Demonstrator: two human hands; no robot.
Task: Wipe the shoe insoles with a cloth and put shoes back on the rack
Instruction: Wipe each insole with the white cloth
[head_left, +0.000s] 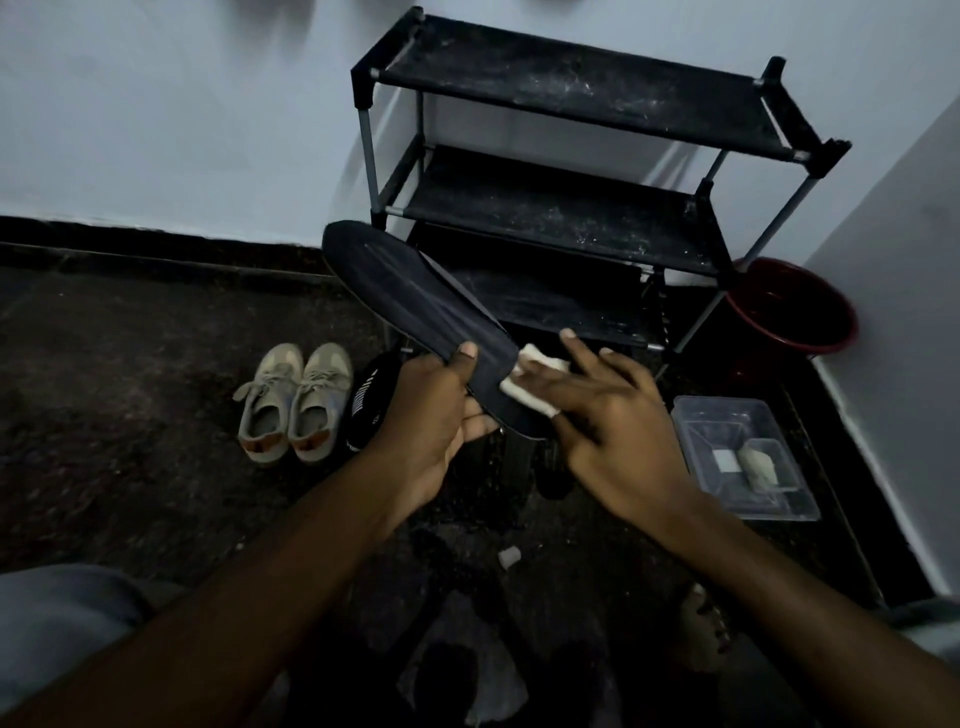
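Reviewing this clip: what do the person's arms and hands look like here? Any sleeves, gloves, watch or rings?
Both forearms are bare right down to the frame edge, so no sleeves show. The left hand and right hand wear no gloves, and no watch, bracelet or ring is visible on the wrists or fingers. Fingernails look short. A patch of grey clothing shows at lower left beside the left arm. Lighting is dim, so fine marks cannot be told.

We were in a home, in a dim corner that served as a shoe-keeping spot. A dusty black shoe rack (571, 171) stood against a plain painted wall (182, 114). On the dark speckled floor (104, 389) sat a pair of worn beige sneakers (293, 402), and a red plastic tub (795, 306) and clear plastic container (743, 457) stood nearby.
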